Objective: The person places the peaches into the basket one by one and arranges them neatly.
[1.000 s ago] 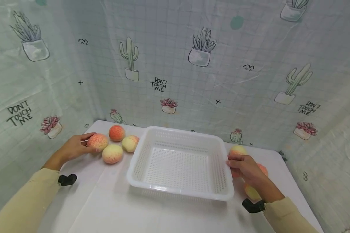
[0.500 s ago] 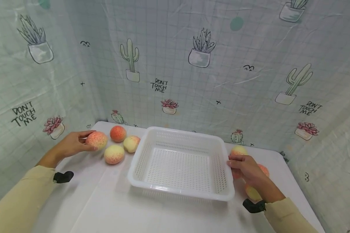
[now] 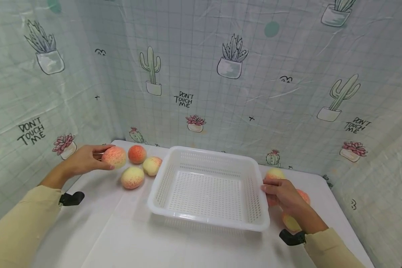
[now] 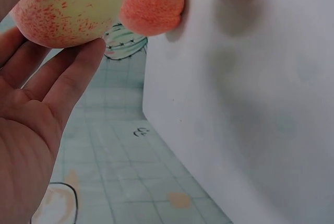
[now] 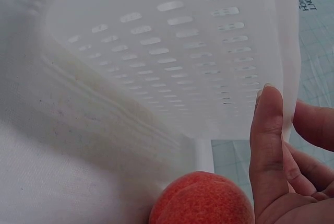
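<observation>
My left hand (image 3: 83, 160) holds a pink-and-yellow peach (image 3: 115, 157) between thumb and fingers, raised above the table at the left. In the left wrist view the fingertips reach under this peach (image 4: 73, 12). Close beside it lie a red-orange peach (image 3: 137, 154) and two pale yellow ones with pink specks, a nearer peach (image 3: 132, 178) and a farther peach (image 3: 152, 166). A white perforated plastic basket (image 3: 206, 190) stands in the middle with nothing inside. My right hand (image 3: 288, 196) pinches its right rim, thumb and fingers on either side of the wall (image 5: 156, 31).
Several more peaches lie right of the basket, partly behind my right hand: a yellow peach (image 3: 275, 173), a red peach (image 5: 203, 200) and a yellowish peach (image 3: 290, 222) near the wrist. A cactus-print curtain (image 3: 204, 74) encloses the white table (image 3: 137, 242) at the back and sides.
My left hand has lifted the pink-and-yellow peach off the table, up and away from the other peaches. My right hand and the basket stay in place; the head view shifts slightly.
</observation>
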Demonstrator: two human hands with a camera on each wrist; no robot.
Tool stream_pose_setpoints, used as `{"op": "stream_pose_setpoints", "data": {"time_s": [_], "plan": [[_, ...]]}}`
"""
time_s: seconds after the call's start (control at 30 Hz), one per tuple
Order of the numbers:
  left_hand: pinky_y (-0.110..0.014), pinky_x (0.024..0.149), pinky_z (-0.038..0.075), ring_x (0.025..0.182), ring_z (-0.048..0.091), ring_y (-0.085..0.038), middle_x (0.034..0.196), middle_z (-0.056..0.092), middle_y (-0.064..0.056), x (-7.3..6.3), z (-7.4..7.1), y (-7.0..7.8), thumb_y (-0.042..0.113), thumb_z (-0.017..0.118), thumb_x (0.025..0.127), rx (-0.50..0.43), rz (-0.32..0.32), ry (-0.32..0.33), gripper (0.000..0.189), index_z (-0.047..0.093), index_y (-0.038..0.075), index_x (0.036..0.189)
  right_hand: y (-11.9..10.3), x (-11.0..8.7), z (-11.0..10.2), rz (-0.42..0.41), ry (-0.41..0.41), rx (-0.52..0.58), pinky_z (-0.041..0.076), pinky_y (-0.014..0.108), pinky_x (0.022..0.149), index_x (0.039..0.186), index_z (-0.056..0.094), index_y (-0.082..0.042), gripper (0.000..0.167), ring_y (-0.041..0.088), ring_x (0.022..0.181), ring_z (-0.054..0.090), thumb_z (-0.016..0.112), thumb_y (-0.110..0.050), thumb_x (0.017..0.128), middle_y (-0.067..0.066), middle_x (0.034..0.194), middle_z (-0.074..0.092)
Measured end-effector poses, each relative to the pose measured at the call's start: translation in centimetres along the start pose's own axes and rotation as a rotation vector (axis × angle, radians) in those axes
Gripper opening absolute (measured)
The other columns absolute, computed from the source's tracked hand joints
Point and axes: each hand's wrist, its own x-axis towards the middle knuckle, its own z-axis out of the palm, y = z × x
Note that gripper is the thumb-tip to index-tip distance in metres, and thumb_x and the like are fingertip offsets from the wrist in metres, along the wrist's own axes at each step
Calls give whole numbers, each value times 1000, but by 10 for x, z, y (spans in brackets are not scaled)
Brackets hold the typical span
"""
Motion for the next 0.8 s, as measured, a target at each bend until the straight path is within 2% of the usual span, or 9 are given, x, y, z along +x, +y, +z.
{"op": "stream_pose_setpoints", "data": {"time_s": [0.2, 0.33, 0.47, 0.63, 0.8], "plan": [[-59, 107, 52, 141, 50, -53, 157, 45, -33, 0, 0, 17, 45, 87, 83, -19, 20, -17, 106, 33, -1, 161, 0, 1, 0, -6, 3, 2, 61, 40, 100, 153, 45, -2, 65, 19, 106, 74, 71, -30, 100, 13, 138, 62], [-54, 102, 57, 137, 54, -51, 156, 46, -33, 0, 0, 27, 43, 87, 84, -12, 49, -31, 103, 33, -2, 160, 1, 2, 0, -2, 1, -3, 61, 41, 99, 153, 45, -1, 66, 20, 108, 74, 71, -30, 100, 17, 142, 61], [-40, 91, 63, 129, 62, -44, 154, 50, -30, 0, 1, 39, 38, 87, 84, -5, 93, -40, 97, 37, 2, 160, 0, 1, 0, -5, 3, -7, 61, 42, 100, 153, 45, -1, 65, 20, 109, 74, 70, -30, 101, 19, 145, 59], [-25, 83, 61, 122, 67, -35, 150, 57, -25, 1, 4, 53, 35, 89, 83, -28, 144, -58, 92, 43, 4, 158, -1, -1, -1, -11, -1, -9, 60, 43, 102, 153, 44, 0, 65, 21, 110, 74, 69, -29, 101, 19, 145, 60], [-29, 85, 63, 119, 68, -32, 148, 59, -24, 4, 8, 63, 30, 89, 83, -48, 174, -82, 90, 45, 3, 156, 1, -2, -1, -19, 0, -12, 59, 45, 102, 153, 44, 0, 64, 23, 111, 75, 69, -30, 102, 18, 145, 61]]}}
